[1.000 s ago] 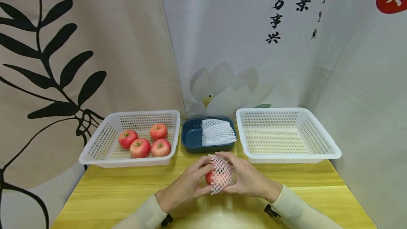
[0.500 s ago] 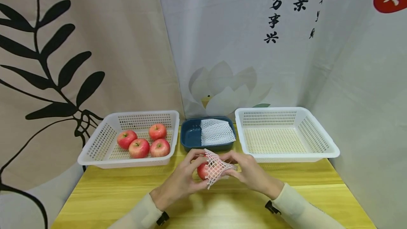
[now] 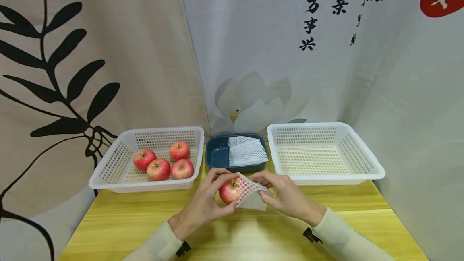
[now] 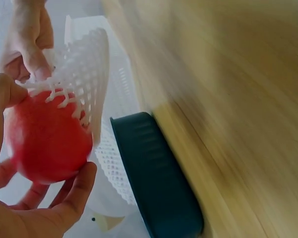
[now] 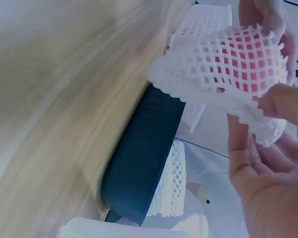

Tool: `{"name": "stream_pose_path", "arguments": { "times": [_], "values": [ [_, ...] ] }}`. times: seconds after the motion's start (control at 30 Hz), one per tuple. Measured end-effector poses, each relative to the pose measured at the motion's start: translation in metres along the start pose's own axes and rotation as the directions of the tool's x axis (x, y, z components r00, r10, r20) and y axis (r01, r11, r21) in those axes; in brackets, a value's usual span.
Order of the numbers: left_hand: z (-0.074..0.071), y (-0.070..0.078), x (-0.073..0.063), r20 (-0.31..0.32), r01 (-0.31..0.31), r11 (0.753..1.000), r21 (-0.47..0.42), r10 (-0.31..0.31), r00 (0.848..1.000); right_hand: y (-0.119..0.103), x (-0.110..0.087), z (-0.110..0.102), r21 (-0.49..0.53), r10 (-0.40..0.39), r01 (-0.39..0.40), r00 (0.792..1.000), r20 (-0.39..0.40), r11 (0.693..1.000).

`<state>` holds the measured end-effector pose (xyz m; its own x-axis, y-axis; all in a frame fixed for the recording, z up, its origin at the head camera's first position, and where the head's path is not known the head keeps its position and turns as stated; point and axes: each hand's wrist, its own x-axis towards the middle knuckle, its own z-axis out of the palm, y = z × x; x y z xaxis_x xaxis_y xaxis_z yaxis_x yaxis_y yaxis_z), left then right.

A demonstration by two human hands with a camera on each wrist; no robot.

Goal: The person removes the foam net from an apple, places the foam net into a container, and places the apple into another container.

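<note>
A red apple (image 3: pixel 228 192) is held above the table by my left hand (image 3: pixel 204 200), its fingers and thumb curled round the fruit. A white foam net sleeve (image 3: pixel 253 196) lies against the apple's right side, covering only part of it. My right hand (image 3: pixel 288 196) pinches the sleeve's edge between thumb and fingers. In the left wrist view the apple (image 4: pixel 47 139) shows mostly bare, with the net (image 4: pixel 84 74) at its upper edge. From the right wrist, red shows through the mesh (image 5: pixel 238 64).
A white basket (image 3: pixel 108 180) with several apples stands at the back left. In the middle is a dark blue tray (image 3: pixel 217 154) holding folded foam nets (image 3: pixel 248 151). Another white basket (image 3: pixel 326 181) stands at the back right, and a printed curtain (image 3: pixel 253 31) hangs behind.
The net has slid off the apple toward the right and now hangs loose, so more of the apple is bare. My left hand has shifted slightly left with the apple.
</note>
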<state>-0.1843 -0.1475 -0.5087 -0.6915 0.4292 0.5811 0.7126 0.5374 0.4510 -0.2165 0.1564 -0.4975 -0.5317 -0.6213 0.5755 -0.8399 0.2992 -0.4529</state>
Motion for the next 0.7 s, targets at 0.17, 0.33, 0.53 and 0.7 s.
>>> {"name": "stream_pose_path", "arguments": {
  "times": [0.17,0.33,0.53,0.7],
  "values": [
    [0.000,-0.004,-0.001,-0.052,0.003,0.999,0.032,-0.001,0.999,0.000,0.002,-0.001,-0.038,0.019,-0.018,0.999,0.044,0.999],
    [-0.004,-0.008,-0.003,-0.080,0.030,0.997,0.070,-0.025,0.997,0.002,0.004,-0.005,-0.076,0.009,-0.004,0.998,0.060,0.997],
    [-0.007,-0.011,-0.005,-0.084,0.045,0.997,0.065,-0.039,0.996,0.003,0.014,-0.015,-0.180,0.029,-0.023,0.999,0.031,0.983],
    [-0.010,-0.011,-0.005,-0.071,0.051,0.997,0.055,-0.047,0.996,0.005,0.032,-0.026,-0.281,0.041,-0.050,0.998,-0.041,0.958]
  ]
}}
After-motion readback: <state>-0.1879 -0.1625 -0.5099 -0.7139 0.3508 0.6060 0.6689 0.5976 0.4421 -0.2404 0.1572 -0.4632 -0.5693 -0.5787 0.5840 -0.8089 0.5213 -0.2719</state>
